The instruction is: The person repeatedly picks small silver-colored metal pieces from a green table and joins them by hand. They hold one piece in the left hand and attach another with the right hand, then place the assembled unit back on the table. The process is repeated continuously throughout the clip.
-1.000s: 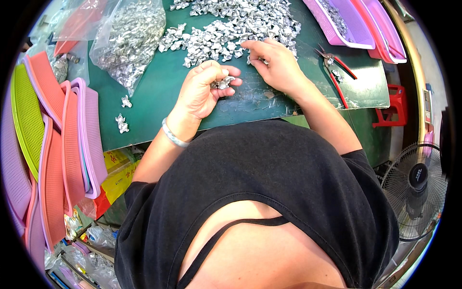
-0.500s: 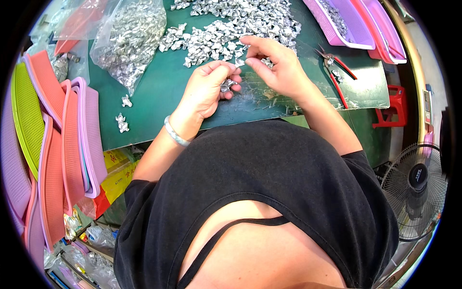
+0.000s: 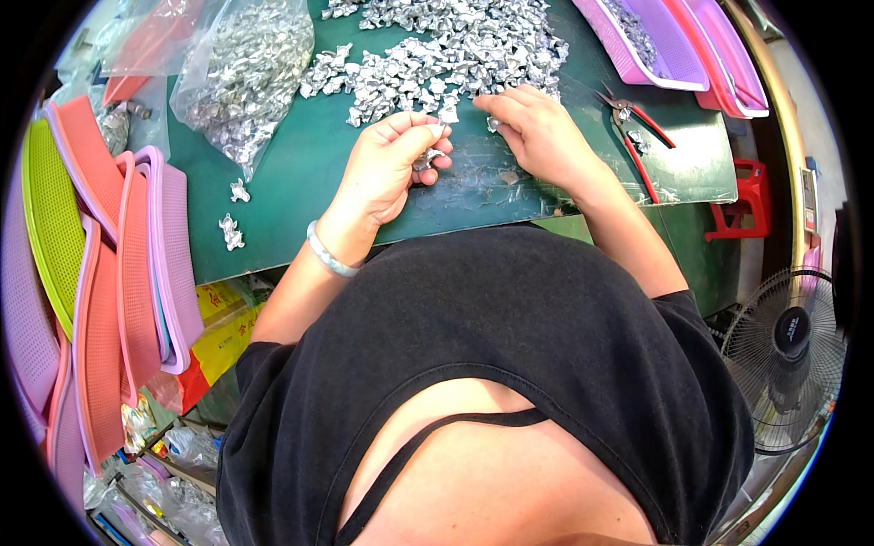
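My left hand point(image 3: 381, 168) is closed, pinching a small silver metal casting point(image 3: 448, 112) upright between thumb and forefinger. A second silver casting point(image 3: 426, 160) sits in its curled lower fingers. To the right, apart from it, my right hand point(image 3: 551, 141) is bent palm-down just above the table, its thumb mostly hidden. Another silver piece point(image 3: 493, 123) shows at its fingers and seems held there, partly covered. Beyond both hands spreads a big heap of similar castings point(image 3: 464, 45). Two loose castings lie at the left, one being this figure-shaped piece point(image 3: 231, 232).
On the green table point(image 3: 300, 200), a clear bag of castings point(image 3: 246, 82) stands at the far left. Red-handled pliers point(image 3: 637, 146) lie right of my right hand. Purple and red baskets point(image 3: 674, 68) are at the far right, stacked baskets point(image 3: 168, 255) at the left. A fan point(image 3: 787, 364) stands lower right.
My right hand has drawn to the right, away from my left hand, and its spread thumb and forefinger have come closer together. The casting in my left fingertips now shows more fully.
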Available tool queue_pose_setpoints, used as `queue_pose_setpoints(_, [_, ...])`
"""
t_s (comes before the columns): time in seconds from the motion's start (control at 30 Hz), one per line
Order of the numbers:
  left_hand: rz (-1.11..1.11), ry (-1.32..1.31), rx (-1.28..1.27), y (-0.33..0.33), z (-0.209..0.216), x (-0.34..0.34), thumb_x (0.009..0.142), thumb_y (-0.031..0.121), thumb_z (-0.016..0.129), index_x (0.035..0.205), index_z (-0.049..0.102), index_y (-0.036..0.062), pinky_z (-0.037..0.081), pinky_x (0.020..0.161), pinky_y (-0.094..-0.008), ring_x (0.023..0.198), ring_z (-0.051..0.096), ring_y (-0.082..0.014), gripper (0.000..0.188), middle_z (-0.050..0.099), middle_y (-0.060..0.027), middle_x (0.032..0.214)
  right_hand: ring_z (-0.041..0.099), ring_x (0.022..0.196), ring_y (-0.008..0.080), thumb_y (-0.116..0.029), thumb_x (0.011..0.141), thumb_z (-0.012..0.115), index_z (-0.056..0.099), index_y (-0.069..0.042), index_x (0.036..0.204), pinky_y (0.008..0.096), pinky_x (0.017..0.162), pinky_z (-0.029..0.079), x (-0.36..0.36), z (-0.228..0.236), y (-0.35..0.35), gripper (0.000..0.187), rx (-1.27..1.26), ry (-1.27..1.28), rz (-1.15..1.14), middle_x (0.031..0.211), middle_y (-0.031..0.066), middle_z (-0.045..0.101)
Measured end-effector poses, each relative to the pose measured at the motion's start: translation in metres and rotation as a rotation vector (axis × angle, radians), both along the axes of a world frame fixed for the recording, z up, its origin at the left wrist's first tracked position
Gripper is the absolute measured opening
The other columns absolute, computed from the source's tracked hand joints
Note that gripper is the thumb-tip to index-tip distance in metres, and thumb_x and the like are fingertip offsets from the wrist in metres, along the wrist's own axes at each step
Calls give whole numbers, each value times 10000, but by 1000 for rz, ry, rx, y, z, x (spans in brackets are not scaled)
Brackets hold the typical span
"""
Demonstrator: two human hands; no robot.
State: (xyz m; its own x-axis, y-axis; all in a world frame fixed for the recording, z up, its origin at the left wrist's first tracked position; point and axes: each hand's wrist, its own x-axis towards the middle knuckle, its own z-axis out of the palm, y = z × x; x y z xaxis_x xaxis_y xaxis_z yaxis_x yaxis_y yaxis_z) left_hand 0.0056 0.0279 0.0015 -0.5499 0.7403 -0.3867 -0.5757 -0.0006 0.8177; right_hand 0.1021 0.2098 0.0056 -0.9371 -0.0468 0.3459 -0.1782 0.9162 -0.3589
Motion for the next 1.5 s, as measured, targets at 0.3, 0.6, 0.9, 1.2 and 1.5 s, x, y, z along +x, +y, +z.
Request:
queue_pose_setpoints(0.3, [-30, 26, 11, -2, 0, 0, 842, 92, 502, 875, 578, 36, 433, 495, -205, 632, 570, -115, 101, 601, -43, 758, 533, 839, 271, -4, 713, 528, 547, -36, 1034, 364, 765, 423, 1, 0, -2, 324, 16, 24, -14, 843, 100, 570])
queue_pose_setpoints(0.6, [-77, -12, 84, -6, 3, 0, 807, 70, 464, 948, 567, 26, 442, 531, -225, 693, 576, -144, 180, 595, -67, 838, 526, 845, 292, -1, 711, 547, 518, -37, 1080, 375, 760, 423, -1, -2, 0, 371, -84, 10, -31, 844, 119, 579])
queue_pose_setpoints(0.9, [-87, -47, 9, -5, 0, 0, 840, 135, 486, 958, 564, 32, 433, 513, -221, 677, 569, -137, 175, 592, -61, 828, 537, 778, 268, -17, 749, 553, 517, -68, 1098, 353, 698, 441, -2, -7, 0, 355, -175, 37, -76, 783, 86, 584])
queue_pose_setpoints(1.2, [-115, -22, -33, 1, 3, 5, 840, 254, 564, 879, 601, 64, 412, 502, -202, 639, 550, -107, 198, 588, -31, 769, 577, 734, 228, 8, 703, 615, 528, -98, 1115, 319, 658, 462, 0, 13, -20, 435, -328, 239, 154, 770, 46, 596])
queue_pose_setpoints(1.5, [-62, -52, -39, -2, 5, 2, 865, 182, 524, 898, 591, 24, 406, 495, -208, 624, 542, -115, 175, 589, -40, 761, 544, 775, 253, -51, 697, 617, 541, -61, 1056, 358, 698, 430, 3, 11, -2, 367, -6, 121, -58, 791, 73, 589])
